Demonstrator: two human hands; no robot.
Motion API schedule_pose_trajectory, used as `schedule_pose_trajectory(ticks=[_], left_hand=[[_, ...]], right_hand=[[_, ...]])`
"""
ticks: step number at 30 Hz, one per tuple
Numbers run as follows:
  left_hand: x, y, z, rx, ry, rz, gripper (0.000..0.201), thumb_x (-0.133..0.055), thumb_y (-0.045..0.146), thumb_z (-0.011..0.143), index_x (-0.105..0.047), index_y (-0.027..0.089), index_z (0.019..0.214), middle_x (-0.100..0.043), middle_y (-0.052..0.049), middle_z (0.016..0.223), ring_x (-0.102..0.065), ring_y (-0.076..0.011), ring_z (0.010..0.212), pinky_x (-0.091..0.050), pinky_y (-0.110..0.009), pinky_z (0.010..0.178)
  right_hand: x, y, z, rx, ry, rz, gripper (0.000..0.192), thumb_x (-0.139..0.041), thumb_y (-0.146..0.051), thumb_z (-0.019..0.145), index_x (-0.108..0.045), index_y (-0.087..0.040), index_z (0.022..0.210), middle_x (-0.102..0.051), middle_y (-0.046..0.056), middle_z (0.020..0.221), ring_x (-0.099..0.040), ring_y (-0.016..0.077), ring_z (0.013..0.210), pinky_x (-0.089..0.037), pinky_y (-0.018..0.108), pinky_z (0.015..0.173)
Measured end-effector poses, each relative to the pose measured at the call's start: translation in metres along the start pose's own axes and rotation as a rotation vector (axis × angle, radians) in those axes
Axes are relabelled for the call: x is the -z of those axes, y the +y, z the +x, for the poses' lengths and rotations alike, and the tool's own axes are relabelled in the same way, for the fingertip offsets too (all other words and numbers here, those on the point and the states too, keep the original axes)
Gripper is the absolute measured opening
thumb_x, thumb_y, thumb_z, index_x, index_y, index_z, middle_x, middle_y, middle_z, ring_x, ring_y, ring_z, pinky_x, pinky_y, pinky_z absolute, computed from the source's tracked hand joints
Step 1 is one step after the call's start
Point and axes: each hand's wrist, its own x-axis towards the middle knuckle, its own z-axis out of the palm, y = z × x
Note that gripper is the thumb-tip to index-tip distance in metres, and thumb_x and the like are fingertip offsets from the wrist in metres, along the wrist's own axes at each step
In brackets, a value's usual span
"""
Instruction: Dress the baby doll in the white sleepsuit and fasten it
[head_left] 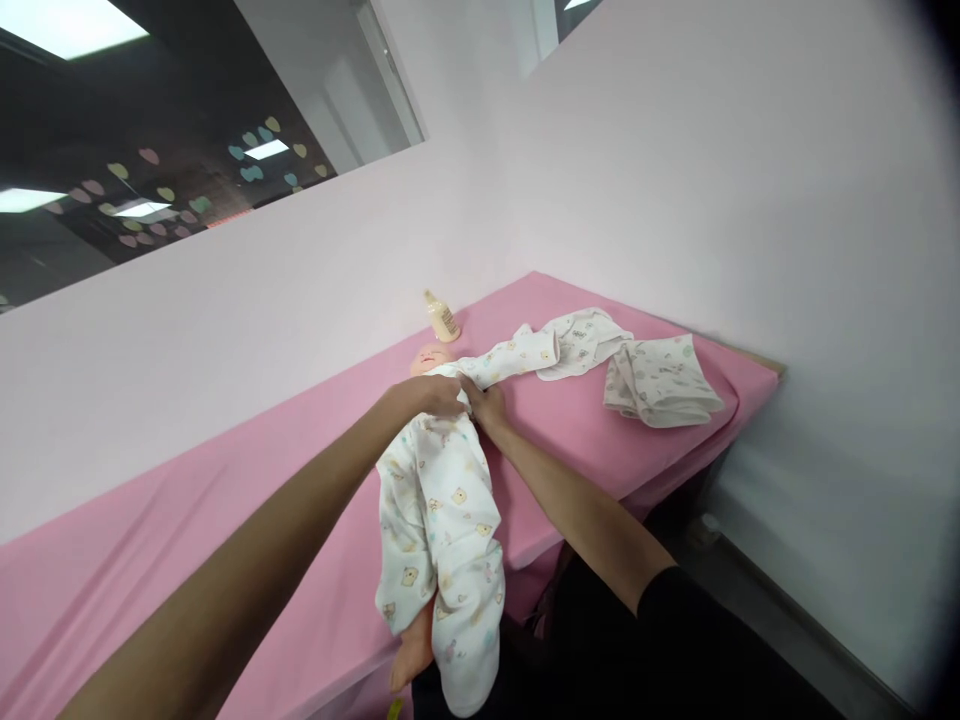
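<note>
A baby doll [433, 357] lies on its back on the pink-covered table, its head toward the wall. It wears a white printed romper [459, 500] with small bears on it. One bare foot [412, 655] of the doll sticks out of a leg at the table's front edge. My left hand [441, 394] is closed on the romper at the chest. Right beside it, my right hand [486, 404] pinches the cloth at the front; its fingertips are partly hidden. One sleeve [517, 353] stretches out to the right.
Behind the doll's head stands a cream pump bottle [442, 318] near the wall. Thin printed cloth [589, 340] and a folded printed cloth [660, 382] lie on the right of the pink table cover [322, 440]. White walls close off the back and right.
</note>
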Motion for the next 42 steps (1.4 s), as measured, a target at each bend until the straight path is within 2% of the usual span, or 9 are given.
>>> schedule_pose_trajectory(ticks=[5, 10, 14, 17, 20, 28, 31, 37, 42], left_hand=[[0.009, -0.007, 0.004, 0.053, -0.048, -0.051, 0.032, -0.062, 0.046, 0.075, -0.064, 0.015, 0.066, -0.068, -0.011, 0.077, -0.06, -0.0212, 0.065, -0.05, -0.034, 0.067], [0.005, -0.01, 0.004, -0.043, -0.017, -0.071, 0.027, -0.067, 0.042, 0.068, -0.063, 0.018, 0.058, -0.064, -0.005, 0.065, -0.056, -0.0175, 0.059, -0.047, -0.028, 0.062], [-0.007, -0.008, 0.009, -0.11, 0.153, -0.039, 0.019, -0.058, 0.032, 0.079, -0.064, 0.019, 0.067, -0.067, -0.004, 0.078, -0.06, -0.0183, 0.074, -0.047, -0.028, 0.073], [-0.016, -0.006, 0.016, -0.086, 0.309, 0.013, 0.019, -0.05, 0.027, 0.087, -0.067, 0.019, 0.082, -0.068, -0.009, 0.098, -0.062, -0.0225, 0.094, -0.046, -0.031, 0.085], [-0.023, -0.006, 0.024, -0.032, 0.428, 0.048, 0.025, -0.045, 0.028, 0.092, -0.067, 0.017, 0.096, -0.066, -0.014, 0.109, -0.06, -0.027, 0.104, -0.047, -0.036, 0.086], [-0.033, -0.019, 0.045, 0.028, 0.574, 0.073, 0.033, -0.038, 0.029, 0.097, -0.067, 0.014, 0.099, -0.062, -0.017, 0.112, -0.057, -0.0289, 0.108, -0.048, -0.037, 0.084], [-0.037, -0.016, 0.04, 0.037, 0.595, 0.079, 0.034, -0.037, 0.033, 0.098, -0.066, 0.015, 0.101, -0.061, -0.016, 0.11, -0.057, -0.0293, 0.106, -0.048, -0.037, 0.081], [-0.052, -0.005, 0.006, -0.01, 0.666, 0.091, 0.027, -0.044, 0.037, 0.097, -0.061, 0.02, 0.108, -0.06, -0.011, 0.111, -0.054, -0.0259, 0.108, -0.043, -0.036, 0.088], [-0.065, -0.012, -0.003, -0.056, 0.727, 0.056, 0.027, -0.039, 0.034, 0.098, -0.061, 0.018, 0.1, -0.063, -0.01, 0.106, -0.054, -0.0252, 0.105, -0.041, -0.037, 0.089]], right_hand=[[0.0, -0.001, -0.001, 0.026, -0.01, 0.028, 0.049, -0.067, -0.053, 0.076, -0.07, -0.018, 0.109, -0.073, 0.008, 0.109, -0.068, 0.0215, 0.102, -0.051, 0.03, 0.085], [0.001, -0.005, -0.003, 0.01, -0.014, 0.034, 0.046, -0.067, -0.052, 0.076, -0.071, -0.017, 0.107, -0.073, 0.008, 0.109, -0.068, 0.0211, 0.101, -0.051, 0.03, 0.086], [0.003, -0.008, -0.004, -0.01, -0.018, 0.016, 0.044, -0.067, -0.049, 0.077, -0.072, -0.017, 0.106, -0.074, 0.008, 0.104, -0.069, 0.0223, 0.096, -0.052, 0.031, 0.083], [0.003, -0.01, -0.006, -0.011, 0.001, -0.005, 0.039, -0.064, -0.048, 0.078, -0.073, -0.019, 0.102, -0.075, 0.006, 0.1, -0.069, 0.0233, 0.093, -0.052, 0.032, 0.082], [0.003, -0.009, -0.008, 0.003, 0.021, -0.018, 0.038, -0.063, -0.049, 0.079, -0.073, -0.02, 0.101, -0.074, 0.006, 0.1, -0.068, 0.0236, 0.095, -0.051, 0.034, 0.084], [0.003, -0.006, -0.013, 0.03, 0.034, -0.026, 0.039, -0.062, -0.049, 0.082, -0.071, -0.02, 0.106, -0.073, 0.006, 0.109, -0.066, 0.0214, 0.103, -0.049, 0.031, 0.089], [0.004, -0.008, -0.012, 0.029, 0.034, -0.02, 0.038, -0.063, -0.048, 0.081, -0.071, -0.021, 0.106, -0.072, 0.007, 0.113, -0.065, 0.0216, 0.108, -0.048, 0.032, 0.093], [0.006, -0.011, -0.012, 0.024, 0.013, 0.011, 0.037, -0.064, -0.044, 0.081, -0.071, -0.019, 0.107, -0.072, 0.007, 0.112, -0.065, 0.0209, 0.107, -0.048, 0.032, 0.093], [0.006, -0.008, -0.013, 0.023, 0.015, 0.029, 0.042, -0.065, -0.046, 0.08, -0.07, -0.017, 0.11, -0.071, 0.008, 0.117, -0.065, 0.0207, 0.109, -0.048, 0.033, 0.094]])
